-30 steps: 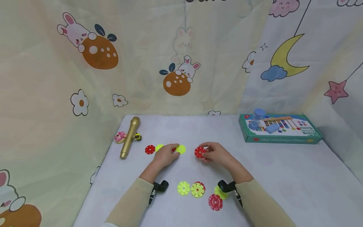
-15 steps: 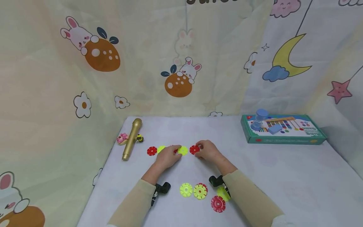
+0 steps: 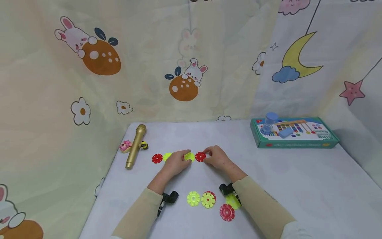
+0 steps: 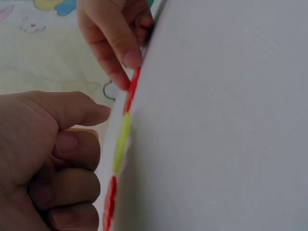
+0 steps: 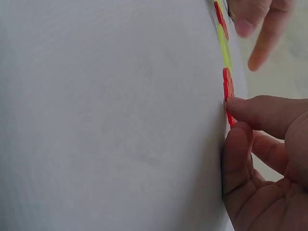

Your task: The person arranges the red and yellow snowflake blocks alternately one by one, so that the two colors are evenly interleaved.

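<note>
Flat notched plastic interlocking discs form a row on the white table. In the head view it runs from a red disc point(image 3: 157, 158) and a yellow-green disc point(image 3: 166, 155), under my left hand point(image 3: 176, 163), to another yellow-green disc point(image 3: 189, 156) and the red end disc point(image 3: 200, 157). My left thumb and forefinger are spread beside that second yellow-green disc, apart from it in the right wrist view. My right hand point(image 3: 219, 158) pinches the red end disc point(image 5: 228, 91) at its outer edge, thumb and finger together. Its other edge lies right at the yellow-green disc point(image 4: 121, 144).
Nearer me lie a yellow-green disc point(image 3: 193, 198), a yellow-green disc over a red one point(image 3: 208, 199), and a red disc point(image 3: 227, 212) beside a partly hidden yellow-green one. A gold microphone point(image 3: 136, 146) stands left; a green box point(image 3: 293, 144) with blue items lies back right.
My right hand has moved left with the red disc, bringing it up against the row's yellow-green end. My left hand stays almost in place, its fingers slightly more spread.
</note>
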The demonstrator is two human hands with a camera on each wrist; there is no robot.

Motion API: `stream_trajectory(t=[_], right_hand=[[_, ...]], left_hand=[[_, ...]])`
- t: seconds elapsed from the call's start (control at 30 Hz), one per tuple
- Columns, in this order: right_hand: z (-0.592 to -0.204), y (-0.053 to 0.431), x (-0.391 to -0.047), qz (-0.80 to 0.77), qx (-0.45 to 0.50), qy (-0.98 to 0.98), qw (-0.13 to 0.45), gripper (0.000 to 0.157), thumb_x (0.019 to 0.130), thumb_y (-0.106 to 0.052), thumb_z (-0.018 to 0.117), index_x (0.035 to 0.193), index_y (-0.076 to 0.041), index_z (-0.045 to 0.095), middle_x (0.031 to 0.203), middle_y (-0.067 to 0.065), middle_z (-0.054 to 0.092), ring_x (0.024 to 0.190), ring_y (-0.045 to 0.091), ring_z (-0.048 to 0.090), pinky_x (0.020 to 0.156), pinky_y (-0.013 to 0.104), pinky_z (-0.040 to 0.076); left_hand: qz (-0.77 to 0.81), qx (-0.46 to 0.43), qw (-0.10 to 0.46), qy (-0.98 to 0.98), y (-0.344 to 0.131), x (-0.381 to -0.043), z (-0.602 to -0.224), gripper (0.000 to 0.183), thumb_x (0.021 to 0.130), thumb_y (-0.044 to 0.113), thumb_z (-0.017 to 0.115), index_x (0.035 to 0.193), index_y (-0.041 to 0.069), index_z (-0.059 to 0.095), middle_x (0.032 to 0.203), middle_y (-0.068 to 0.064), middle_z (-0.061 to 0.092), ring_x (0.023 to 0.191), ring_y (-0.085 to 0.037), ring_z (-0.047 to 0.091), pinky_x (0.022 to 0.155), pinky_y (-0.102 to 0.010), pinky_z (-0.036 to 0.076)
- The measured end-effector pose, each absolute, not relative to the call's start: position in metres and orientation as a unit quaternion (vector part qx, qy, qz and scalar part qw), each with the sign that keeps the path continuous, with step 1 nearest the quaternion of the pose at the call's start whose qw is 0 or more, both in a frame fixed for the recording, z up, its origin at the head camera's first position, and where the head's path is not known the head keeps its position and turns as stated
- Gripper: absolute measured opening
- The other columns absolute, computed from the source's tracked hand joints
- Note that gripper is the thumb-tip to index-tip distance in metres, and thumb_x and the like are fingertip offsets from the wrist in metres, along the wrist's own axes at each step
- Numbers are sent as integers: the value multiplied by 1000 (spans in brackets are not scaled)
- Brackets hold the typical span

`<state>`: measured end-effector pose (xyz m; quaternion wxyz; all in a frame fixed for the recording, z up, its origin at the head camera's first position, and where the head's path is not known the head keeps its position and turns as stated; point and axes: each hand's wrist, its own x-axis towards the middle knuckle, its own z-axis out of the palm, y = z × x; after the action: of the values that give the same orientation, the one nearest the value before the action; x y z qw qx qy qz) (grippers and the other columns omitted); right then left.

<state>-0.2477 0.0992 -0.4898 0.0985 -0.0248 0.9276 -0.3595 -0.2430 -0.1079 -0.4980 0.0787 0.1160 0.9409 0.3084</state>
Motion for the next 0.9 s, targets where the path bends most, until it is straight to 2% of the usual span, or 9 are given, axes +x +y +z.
stream_trajectory(t=[0.07,0.2,0.3,0.53,0.73,0.9], right_hand=[[-490,101,-249,-362,-27,927,93,31,81,-18,75,110,-15,67,103,5,52,93,21,48,76,33,48],[-490,102,-250,-364,-33,927,88,27,81,-15,74,107,-14,68,103,5,53,93,21,49,78,35,47],[-490,102,-249,-364,-37,926,93,26,81,-15,73,107,-14,68,103,6,53,94,22,49,79,36,47],[-484,108,-240,-389,-23,915,101,31,82,-19,72,112,-17,66,102,4,54,88,21,50,71,31,48],[-468,112,-202,-421,-70,897,117,30,82,-21,74,110,-14,66,87,2,54,73,19,52,59,28,47],[-466,101,-157,-395,-162,888,169,29,80,-25,75,106,-16,68,77,-2,55,67,14,52,56,26,46]], left_hand=[[317,121,89,936,-100,-245,-494,52,85,34,68,134,25,54,99,1,63,77,-18,55,64,-34,47],[320,115,107,934,-83,-248,-493,55,83,36,70,134,24,55,124,-1,58,103,-20,54,78,-39,50],[302,113,107,941,-75,-247,-496,54,83,36,70,133,23,56,131,-2,55,115,-23,51,86,-43,48],[280,121,86,948,-70,-245,-503,52,85,39,68,132,23,57,130,-2,57,115,-23,52,88,-43,47],[274,128,87,949,-72,-247,-506,50,86,40,66,132,24,57,131,0,56,119,-22,50,91,-45,44],[277,139,81,947,-76,-247,-506,48,86,39,65,131,25,57,130,1,56,117,-21,52,90,-44,45]])
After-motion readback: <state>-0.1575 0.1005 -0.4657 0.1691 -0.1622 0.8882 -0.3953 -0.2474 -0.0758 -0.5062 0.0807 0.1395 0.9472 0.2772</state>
